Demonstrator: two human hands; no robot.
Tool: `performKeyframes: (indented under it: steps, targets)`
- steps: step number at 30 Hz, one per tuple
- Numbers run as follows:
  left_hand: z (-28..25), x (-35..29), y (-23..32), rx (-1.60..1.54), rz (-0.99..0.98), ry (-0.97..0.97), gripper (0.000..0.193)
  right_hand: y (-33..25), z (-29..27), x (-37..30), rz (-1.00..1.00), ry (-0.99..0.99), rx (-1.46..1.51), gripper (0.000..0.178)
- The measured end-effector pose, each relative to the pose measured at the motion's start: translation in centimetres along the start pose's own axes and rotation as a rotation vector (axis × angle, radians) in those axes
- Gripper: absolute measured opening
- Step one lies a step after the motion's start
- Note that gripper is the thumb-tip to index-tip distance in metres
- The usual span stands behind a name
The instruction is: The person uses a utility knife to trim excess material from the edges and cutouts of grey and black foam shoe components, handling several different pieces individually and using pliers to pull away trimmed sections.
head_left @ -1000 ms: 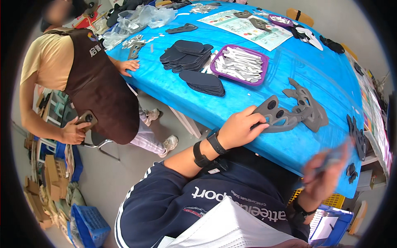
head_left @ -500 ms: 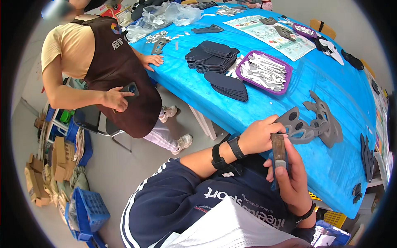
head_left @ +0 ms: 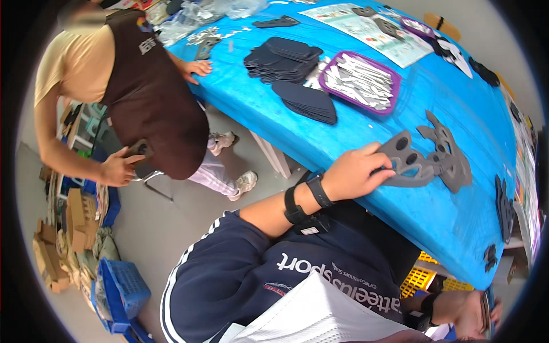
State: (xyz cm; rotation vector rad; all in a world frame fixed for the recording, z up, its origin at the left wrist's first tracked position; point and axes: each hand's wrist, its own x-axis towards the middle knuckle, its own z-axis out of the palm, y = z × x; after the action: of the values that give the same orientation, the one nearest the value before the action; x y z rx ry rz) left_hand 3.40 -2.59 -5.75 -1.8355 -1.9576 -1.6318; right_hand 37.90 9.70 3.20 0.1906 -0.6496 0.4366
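The left hand (head_left: 361, 173) is closed on the near end of the grey perforated piece (head_left: 403, 161), which lies at the near edge of the blue-covered table (head_left: 320, 143), next to a second grey piece (head_left: 453, 163). At the lower right, beyond the table edge, the right hand (head_left: 472, 313) appears closed around a narrow object (head_left: 486, 314), its kind indistinct near the picture's rim.

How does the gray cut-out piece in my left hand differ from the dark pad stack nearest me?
The gray cut-out piece is lighter; the dark pad stack is near-black navy. The piece has openings through it, while the stack's top pad looks unbroken. Your left hand pinches the piece's edge, whereas no hand touches the stack. Both are made of flat, thin-looking material.
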Motion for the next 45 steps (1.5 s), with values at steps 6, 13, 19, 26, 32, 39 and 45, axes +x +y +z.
performKeyframes:
  steps: [6, 13, 19, 26, 32, 39, 45]
  targets:
    - [0.1, 0.5, 0.2, -0.025, 0.031, -0.036, 0.012, 1.0, 1.9, -7.6, 0.859, -0.651, -0.625, 0.051]
    - [-0.3, 1.2, -0.2, 0.045, 0.132, -0.066, 0.012, 2.7, 5.7, -12.1, 0.809, -1.686, -0.758, 0.052]
    - [-0.1, 1.0, -0.8, 0.135, 0.151, -0.123, 0.01, 2.9, 4.9, -13.5, 0.778, -1.741, -0.849, 0.053]
    - [0.7, 0.9, -0.7, 0.107, 0.111, -0.062, 0.012, 2.9, 4.0, -14.3, 0.75, -1.741, -0.899, 0.053]
    - [1.0, 0.7, -0.4, 0.158, 0.1, -0.072, 0.012, 2.8, 3.5, -15.0, 0.712, -1.742, -0.93, 0.055]
    - [1.3, 0.6, -0.1, 0.224, 0.141, -0.067, 0.013, 3.0, 3.3, -15.7, 0.619, -1.739, -0.958, 0.056]
    - [1.7, 0.6, 0.0, 0.287, 0.175, -0.025, 0.014, 2.6, 3.5, -15.6, 0.597, -1.793, -0.989, 0.057]
